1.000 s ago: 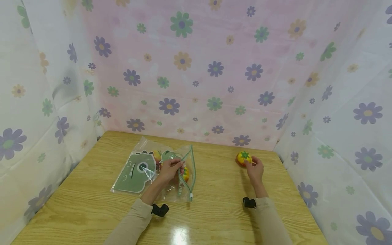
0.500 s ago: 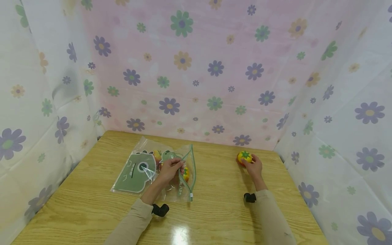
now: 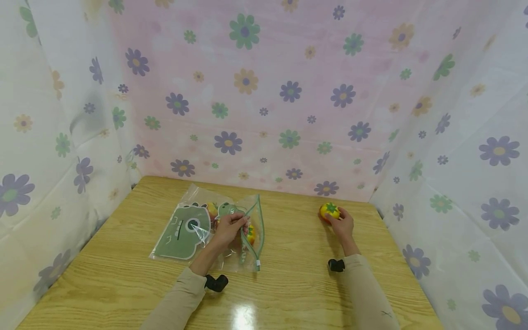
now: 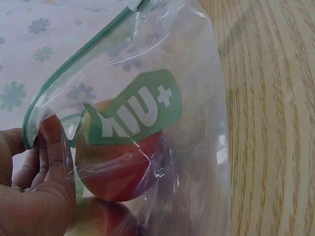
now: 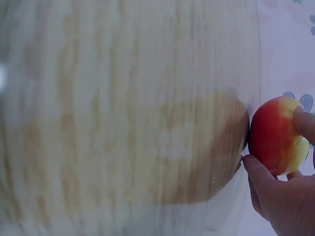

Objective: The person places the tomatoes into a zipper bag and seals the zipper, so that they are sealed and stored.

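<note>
In the head view, my left hand point(image 3: 228, 229) pinches the green-edged mouth of a clear zip bag point(image 3: 178, 240) printed with a green dinosaur, which lies on the wooden table. The left wrist view shows the thumb and fingers at the green rim and a red-and-yellow fruit point(image 4: 115, 172) inside the bag, with another below it. At the right, my right hand point(image 3: 343, 229) holds a red-and-yellow fruit point(image 3: 327, 211) with a green star-shaped leafy top. In the right wrist view, thumb and fingers lie on opposite sides of this fruit point(image 5: 273, 135), which appears to touch the table.
The wooden table point(image 3: 288, 279) stretches between and in front of the hands. A flowered cloth point(image 3: 264, 114) hangs behind it and along both sides. A white slider point(image 3: 257, 262) sits at the near end of the bag's zip.
My right hand has moved slightly forward and left, its fingers coming further around the fruit. My left hand and the bag stay in place.
</note>
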A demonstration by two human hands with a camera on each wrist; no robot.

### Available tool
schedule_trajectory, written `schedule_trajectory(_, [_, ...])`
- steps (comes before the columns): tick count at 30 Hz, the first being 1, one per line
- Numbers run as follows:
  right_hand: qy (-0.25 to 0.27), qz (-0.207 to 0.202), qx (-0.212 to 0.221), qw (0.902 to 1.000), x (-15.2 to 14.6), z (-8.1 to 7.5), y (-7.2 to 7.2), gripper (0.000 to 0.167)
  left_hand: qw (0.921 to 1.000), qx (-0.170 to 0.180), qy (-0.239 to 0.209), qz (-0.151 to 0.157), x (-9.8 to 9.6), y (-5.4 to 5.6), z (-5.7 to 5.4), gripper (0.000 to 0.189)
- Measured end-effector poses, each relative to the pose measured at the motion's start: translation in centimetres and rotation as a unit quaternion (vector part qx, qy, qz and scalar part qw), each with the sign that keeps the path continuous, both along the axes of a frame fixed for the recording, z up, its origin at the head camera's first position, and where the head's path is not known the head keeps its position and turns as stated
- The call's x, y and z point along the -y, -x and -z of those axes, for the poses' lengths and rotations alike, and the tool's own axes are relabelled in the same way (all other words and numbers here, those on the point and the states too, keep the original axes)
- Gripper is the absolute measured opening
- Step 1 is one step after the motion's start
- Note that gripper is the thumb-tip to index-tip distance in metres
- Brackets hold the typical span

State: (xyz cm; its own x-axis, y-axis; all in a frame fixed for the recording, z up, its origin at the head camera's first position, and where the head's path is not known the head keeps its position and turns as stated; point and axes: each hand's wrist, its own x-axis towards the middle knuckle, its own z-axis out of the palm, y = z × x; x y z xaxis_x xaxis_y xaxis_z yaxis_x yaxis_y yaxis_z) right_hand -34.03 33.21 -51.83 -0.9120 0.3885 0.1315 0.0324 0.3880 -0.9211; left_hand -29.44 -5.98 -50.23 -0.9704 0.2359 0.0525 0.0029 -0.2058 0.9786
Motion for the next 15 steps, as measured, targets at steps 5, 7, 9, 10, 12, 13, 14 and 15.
schedule_trajectory(5, [-0.001,-0.003,0.01,0.9999,0.08,-0.2,-0.05,0.068,0.9999,0.008,0.004,-0.006,-0.08,-0.05,-0.13,0.027])
schedule_trajectory(7, [-0.001,-0.006,0.019,0.9998,0.22,-0.42,-0.2,0.066,0.9999,0.011,0.004,-0.006,-0.09,-0.05,-0.14,0.028])
schedule_trajectory(9, [-0.003,-0.008,0.025,0.9996,0.33,-0.62,-0.35,0.065,0.9999,0.011,0.004,-0.006,-0.09,-0.05,-0.12,0.028])
schedule_trajectory(10, [-0.004,-0.009,0.028,0.9996,0.36,-0.69,-0.41,0.065,0.9999,0.011,0.003,-0.006,-0.09,-0.04,-0.09,0.029])
schedule_trajectory(12, [-0.006,-0.011,0.03,0.9995,0.39,-0.79,-0.51,0.064,0.9999,0.011,0.003,-0.006,-0.08,-0.06,-0.08,0.029])
schedule_trajectory(13, [-0.008,-0.011,0.03,0.9995,0.39,-0.8,-0.53,0.064,0.9999,0.011,0.003,-0.007,-0.08,-0.07,-0.06,0.029])
schedule_trajectory(14, [-0.008,-0.011,0.029,0.9995,0.4,-0.79,-0.55,0.063,0.9999,0.012,0.004,-0.007,-0.08,-0.08,-0.07,0.029])
schedule_trajectory(15, [-0.008,-0.011,0.028,0.9995,0.38,-0.76,-0.53,0.063,0.9999,0.013,0.003,-0.008,-0.09,-0.1,-0.08,0.029])
